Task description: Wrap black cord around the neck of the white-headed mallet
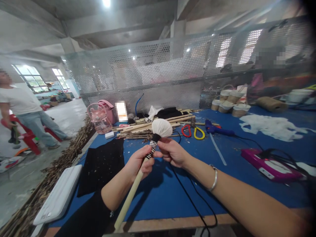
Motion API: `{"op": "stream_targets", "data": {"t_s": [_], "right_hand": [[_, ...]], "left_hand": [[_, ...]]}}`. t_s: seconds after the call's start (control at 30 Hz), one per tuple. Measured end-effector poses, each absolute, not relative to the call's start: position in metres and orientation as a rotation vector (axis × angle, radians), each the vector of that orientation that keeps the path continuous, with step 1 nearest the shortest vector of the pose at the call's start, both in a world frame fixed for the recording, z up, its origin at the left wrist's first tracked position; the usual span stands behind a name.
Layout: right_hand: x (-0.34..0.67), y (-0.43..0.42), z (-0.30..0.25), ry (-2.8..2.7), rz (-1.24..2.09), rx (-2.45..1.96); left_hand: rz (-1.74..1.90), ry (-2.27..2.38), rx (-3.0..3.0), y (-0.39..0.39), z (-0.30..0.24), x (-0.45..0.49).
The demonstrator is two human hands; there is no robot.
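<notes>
My left hand (142, 161) is wrapped around a pale wooden stick (132, 194), which slants up and away from the table's front edge. A rounded head covered in white cloth (162, 127) tops the stick. Below it the neck is bound with black material and black-and-white striped winding (152, 147). Close against the neck, my right hand (174, 152) has its fingers pinched together. A thin black cord (184, 191) runs from under that hand down over the table's front edge; the pinch itself is partly hidden.
Behind my hands lie several wooden sticks (138, 128), red-and-yellow-handled scissors (198, 133) and a blue glue gun (218, 129). A black cloth (101, 168) and white power bank-like case (59, 194) are left; a magenta device (271, 166) is right. A person (27, 108) stands far left.
</notes>
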State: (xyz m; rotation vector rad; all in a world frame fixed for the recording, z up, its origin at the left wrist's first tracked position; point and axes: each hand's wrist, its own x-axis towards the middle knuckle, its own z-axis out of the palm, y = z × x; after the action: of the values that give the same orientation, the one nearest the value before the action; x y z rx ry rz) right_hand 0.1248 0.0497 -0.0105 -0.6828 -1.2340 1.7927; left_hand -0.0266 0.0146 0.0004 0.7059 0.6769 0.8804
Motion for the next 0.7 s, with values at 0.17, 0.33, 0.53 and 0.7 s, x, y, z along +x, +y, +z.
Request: {"op": "stream_targets", "data": {"t_s": [0.17,0.33,0.53,0.7], "right_hand": [[0.124,0.06,-0.029,-1.26,1.791,-0.829],[0.117,0.058,-0.032,-1.259,1.748,-0.867],[0.113,0.051,-0.028,-1.381,1.599,-0.874],[0.118,0.047,-0.018,-1.381,1.443,-0.911]], "left_hand": [[0.815,0.948,0.83,0.02,-0.016,-0.02],[1.107,1.202,1.214,0.017,-0.022,-0.016],[1.242,1.229,1.429,0.016,-0.021,-0.017],[1.302,1.261,1.347,0.018,-0.013,-0.021]]}}
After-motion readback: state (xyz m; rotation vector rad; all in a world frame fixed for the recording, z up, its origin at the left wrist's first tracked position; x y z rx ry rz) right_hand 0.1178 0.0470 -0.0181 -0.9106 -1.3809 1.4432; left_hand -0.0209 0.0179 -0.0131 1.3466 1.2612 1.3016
